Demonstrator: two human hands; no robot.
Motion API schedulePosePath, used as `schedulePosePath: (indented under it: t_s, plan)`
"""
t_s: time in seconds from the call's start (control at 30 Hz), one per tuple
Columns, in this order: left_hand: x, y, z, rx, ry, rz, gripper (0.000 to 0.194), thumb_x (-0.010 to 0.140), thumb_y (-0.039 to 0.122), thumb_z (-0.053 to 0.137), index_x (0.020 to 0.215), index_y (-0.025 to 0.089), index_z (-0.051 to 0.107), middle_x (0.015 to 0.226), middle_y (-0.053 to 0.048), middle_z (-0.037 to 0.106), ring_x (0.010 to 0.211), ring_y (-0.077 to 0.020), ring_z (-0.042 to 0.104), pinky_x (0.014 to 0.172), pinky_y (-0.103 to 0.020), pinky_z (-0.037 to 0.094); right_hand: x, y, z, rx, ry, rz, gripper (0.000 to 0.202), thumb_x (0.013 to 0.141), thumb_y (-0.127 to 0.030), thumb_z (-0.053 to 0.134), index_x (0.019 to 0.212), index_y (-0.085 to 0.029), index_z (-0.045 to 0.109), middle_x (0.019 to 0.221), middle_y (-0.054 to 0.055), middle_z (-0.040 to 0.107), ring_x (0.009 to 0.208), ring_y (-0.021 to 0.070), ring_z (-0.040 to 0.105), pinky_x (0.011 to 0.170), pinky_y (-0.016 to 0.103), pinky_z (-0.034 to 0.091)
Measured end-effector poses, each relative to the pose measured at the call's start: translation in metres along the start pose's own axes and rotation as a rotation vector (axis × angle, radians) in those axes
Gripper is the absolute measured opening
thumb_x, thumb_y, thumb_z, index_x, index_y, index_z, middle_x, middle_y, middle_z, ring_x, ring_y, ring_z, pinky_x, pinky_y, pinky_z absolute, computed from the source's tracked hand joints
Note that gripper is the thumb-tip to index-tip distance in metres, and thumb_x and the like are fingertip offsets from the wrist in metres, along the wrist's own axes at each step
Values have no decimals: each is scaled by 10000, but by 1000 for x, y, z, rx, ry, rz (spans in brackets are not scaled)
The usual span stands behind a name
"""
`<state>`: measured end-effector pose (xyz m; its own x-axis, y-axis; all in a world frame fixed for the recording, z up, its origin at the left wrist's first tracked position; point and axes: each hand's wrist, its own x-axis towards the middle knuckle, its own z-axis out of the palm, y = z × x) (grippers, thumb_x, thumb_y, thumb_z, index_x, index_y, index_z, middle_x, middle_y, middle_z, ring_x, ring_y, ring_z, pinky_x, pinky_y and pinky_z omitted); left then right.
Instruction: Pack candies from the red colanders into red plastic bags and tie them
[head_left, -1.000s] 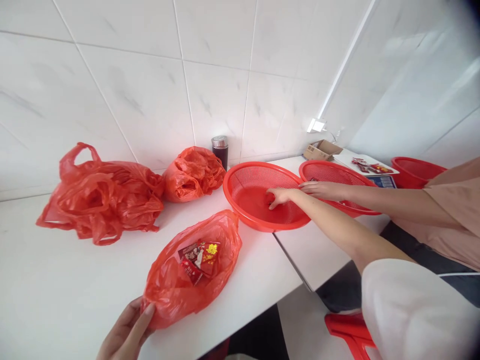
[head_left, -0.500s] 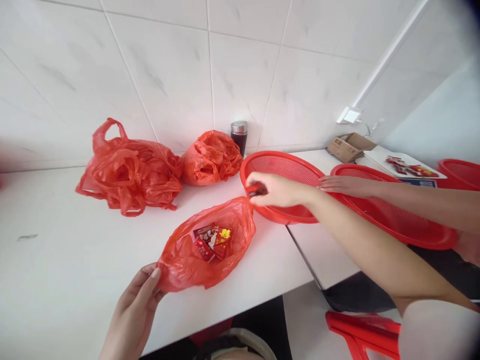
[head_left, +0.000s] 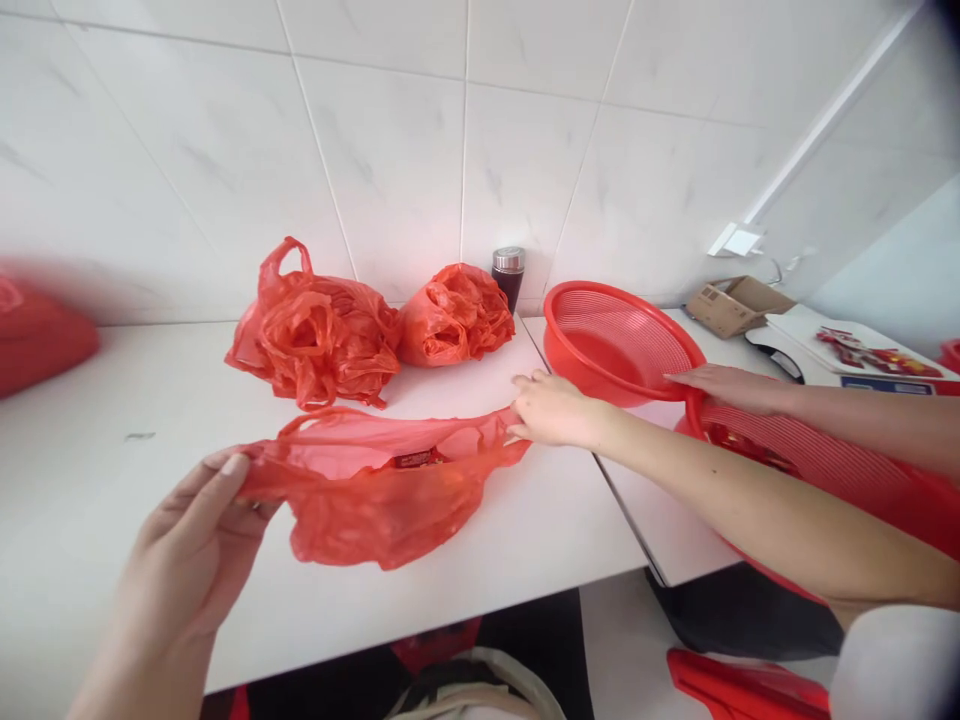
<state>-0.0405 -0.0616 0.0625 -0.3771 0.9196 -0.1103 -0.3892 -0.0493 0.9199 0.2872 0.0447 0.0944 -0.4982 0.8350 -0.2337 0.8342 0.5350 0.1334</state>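
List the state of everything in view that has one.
Left hand: pinching the bag's edge
Right hand: at the bag's other end, grip unclear
Front red bag: mouth open, packet inside
Two rear bags: crumpled
Flask: upright, capped
Cardboard box: open
Farther basket: upright
Nearer basket: packets inside, co-worker's hand by rim

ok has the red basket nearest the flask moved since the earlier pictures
Yes, to the right: the red basket earlier sat across the table seam, close beside the flask; now it lies right of that seam, farther from the flask.
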Motion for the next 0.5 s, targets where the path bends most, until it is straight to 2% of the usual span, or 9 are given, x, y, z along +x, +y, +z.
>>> schedulePosePath:
  t_s: [0.07,0.1,0.17,0.23,0.27,0.33,0.43,0.5]
  plan:
    - [4,16,9,-9,-22,57,77,849,225,641,810,159,639,723,20,653,673,-104,540,678,-216,483,-7,5,-20,151,-28,27,164,837,-302,601,809,-169,693,907,113,688,820,245,632,680,327,465]
    - [4,24,14,-17,-30,102,68,859,202,622,809,156,628,723,22,652,681,-105,545,672,-218,476,-12,6,-33,260,15,20,114,835,-267,596,807,-185,670,831,70,682,739,200,627,629,291,454]
    - [5,40,24,-26,-37,203,84,889,166,556,821,155,604,743,22,652,710,-114,563,668,-230,473,-22,6,-61,542,213,-27,46,839,-229,592,860,-204,623,779,14,653,651,141,602,577,248,437]
    - [4,51,31,-35,-21,285,121,905,143,497,811,154,571,714,33,625,677,-105,558,635,-217,461,-31,1,-85,805,444,-106,100,864,-218,573,964,-214,581,778,-9,627,624,114,589,563,230,440]
    - [3,54,33,-28,-23,296,134,908,147,481,795,152,553,689,35,609,652,-99,553,612,-206,455,-34,-3,-95,898,509,-155,131,873,-210,567,1004,-216,563,776,-16,616,617,106,586,555,223,443]
    - [1,55,33,32,-75,246,134,898,184,500,771,153,525,691,28,612,625,-98,554,570,-192,449,-37,-10,-108,1001,491,-254,168,866,-180,578,1029,-212,552,763,-23,600,600,97,583,533,211,446]
    - [-4,44,28,188,-245,72,153,850,272,616,796,169,516,935,-31,689,754,-151,611,581,-217,488,-35,-17,-118,1081,392,-352,233,828,-135,626,1033,-215,552,733,-41,573,549,79,565,498,194,443]
    - [-7,34,23,269,-337,-14,191,814,290,680,843,192,519,1046,-36,679,794,-151,611,615,-223,504,-31,-19,-123,1133,449,-348,260,820,-118,635,1041,-220,546,750,-43,563,541,70,555,496,193,448]
